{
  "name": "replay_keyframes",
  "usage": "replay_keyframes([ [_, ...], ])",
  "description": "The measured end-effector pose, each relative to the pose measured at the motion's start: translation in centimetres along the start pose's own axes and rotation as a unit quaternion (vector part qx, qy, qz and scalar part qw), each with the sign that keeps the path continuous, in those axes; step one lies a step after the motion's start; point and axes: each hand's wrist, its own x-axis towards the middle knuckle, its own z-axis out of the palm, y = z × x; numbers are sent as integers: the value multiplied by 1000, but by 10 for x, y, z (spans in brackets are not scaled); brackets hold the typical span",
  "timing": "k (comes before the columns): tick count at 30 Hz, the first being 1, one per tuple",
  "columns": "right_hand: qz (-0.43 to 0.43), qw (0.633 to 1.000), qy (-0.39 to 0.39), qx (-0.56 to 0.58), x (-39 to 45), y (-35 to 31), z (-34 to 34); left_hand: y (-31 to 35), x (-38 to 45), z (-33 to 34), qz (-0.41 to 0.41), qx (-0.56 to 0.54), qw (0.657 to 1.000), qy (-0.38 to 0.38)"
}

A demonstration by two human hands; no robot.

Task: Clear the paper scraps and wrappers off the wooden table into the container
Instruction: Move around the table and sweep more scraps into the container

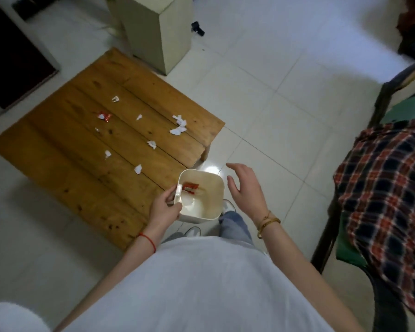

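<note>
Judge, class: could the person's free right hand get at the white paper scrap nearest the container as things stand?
Probably yes. The right hand is open and empty, and that paper scrap lies bare on the wooden table. Only the container, gripped by the left hand, sits between them.

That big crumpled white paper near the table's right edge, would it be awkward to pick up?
Probably not. The crumpled white paper looks thin and creased, so it is likely very light and should squash easily between fingers. It seems to lie in loose clumps, so a piece may drop off. Lying near the wooden table edge, a careless brush could push it off.
</note>
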Motion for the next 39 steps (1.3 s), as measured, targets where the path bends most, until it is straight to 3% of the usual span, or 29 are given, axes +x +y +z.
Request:
replay_keyframes([
  [7,-137,983,-119,-15,78,25,-1,-15,5,43,-65,-103,986,117],
  [17,-292,920,-253,-63,178,48,28,-28,22,126,-148,-263,926,227],
  [24,-363,877,-300,-96,237,35,112,-50,66,147,-190,-313,890,271],
  [39,-399,818,-384,-157,313,15,298,-140,159,137,-211,-289,888,287],
])
